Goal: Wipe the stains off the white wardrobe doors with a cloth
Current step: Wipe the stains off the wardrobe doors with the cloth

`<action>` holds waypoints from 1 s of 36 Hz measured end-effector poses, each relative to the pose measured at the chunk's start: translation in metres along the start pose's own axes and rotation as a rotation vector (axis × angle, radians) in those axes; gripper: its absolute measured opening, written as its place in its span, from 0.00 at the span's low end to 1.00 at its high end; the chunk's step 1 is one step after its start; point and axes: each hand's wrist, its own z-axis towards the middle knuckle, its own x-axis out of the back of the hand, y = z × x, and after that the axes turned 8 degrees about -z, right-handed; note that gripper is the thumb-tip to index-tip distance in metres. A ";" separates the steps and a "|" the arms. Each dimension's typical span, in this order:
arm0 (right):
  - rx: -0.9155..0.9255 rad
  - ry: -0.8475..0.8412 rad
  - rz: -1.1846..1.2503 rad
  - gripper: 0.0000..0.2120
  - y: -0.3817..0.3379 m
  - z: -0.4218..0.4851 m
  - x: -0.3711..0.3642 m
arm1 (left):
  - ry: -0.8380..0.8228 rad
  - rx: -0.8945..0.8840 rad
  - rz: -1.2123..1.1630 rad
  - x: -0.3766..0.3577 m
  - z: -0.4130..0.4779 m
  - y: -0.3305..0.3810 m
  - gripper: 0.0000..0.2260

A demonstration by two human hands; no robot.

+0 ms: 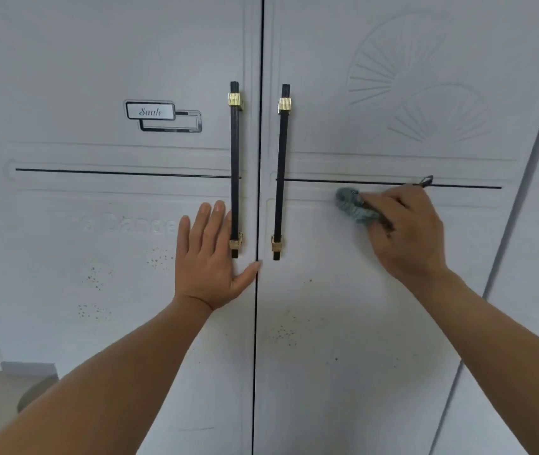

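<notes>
Right grip (406, 231) clutches cloth (352, 205) protruding leftward.

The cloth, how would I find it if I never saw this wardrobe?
Look at the right-hand white wardrobe door, past its long black bar handle, just under the thin black line across it. There the right hand grips a small bunched grey-green cloth, the only soft, crumpled thing against the flat door.

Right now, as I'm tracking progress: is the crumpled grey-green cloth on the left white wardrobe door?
No, the right hand holds the crumpled grey-green cloth against the right white wardrobe door.
</notes>
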 end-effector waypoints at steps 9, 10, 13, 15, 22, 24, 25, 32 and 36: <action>-0.404 0.146 0.016 0.20 0.046 0.013 0.023 | 0.076 0.122 0.018 -0.015 -0.005 0.014 0.43; -0.406 0.153 0.010 0.19 0.048 0.008 0.019 | 0.089 0.117 0.014 -0.016 -0.006 0.015 0.43; -0.371 0.176 -0.030 0.19 0.050 -0.006 0.000 | 0.110 0.113 0.026 -0.019 -0.007 0.014 0.41; -0.316 0.215 -0.064 0.19 0.047 -0.016 -0.011 | 0.129 0.112 0.031 -0.019 -0.008 0.013 0.40; 0.204 0.134 -0.124 0.12 0.042 -0.053 -0.028 | 0.132 0.128 0.059 -0.024 -0.009 0.012 0.40; 0.278 0.091 -0.133 0.11 0.047 -0.052 -0.025 | 0.131 0.131 0.062 -0.024 -0.009 0.013 0.40; 0.266 0.094 -0.126 0.11 0.048 -0.050 -0.024 | 0.129 0.134 0.062 -0.023 -0.009 0.013 0.40; -0.219 0.236 -0.076 0.15 0.037 -0.053 -0.026 | 0.119 0.140 0.071 -0.023 -0.009 0.014 0.40; 0.069 0.117 -0.096 0.12 0.033 -0.075 -0.030 | 0.127 0.137 0.073 -0.023 -0.009 0.016 0.40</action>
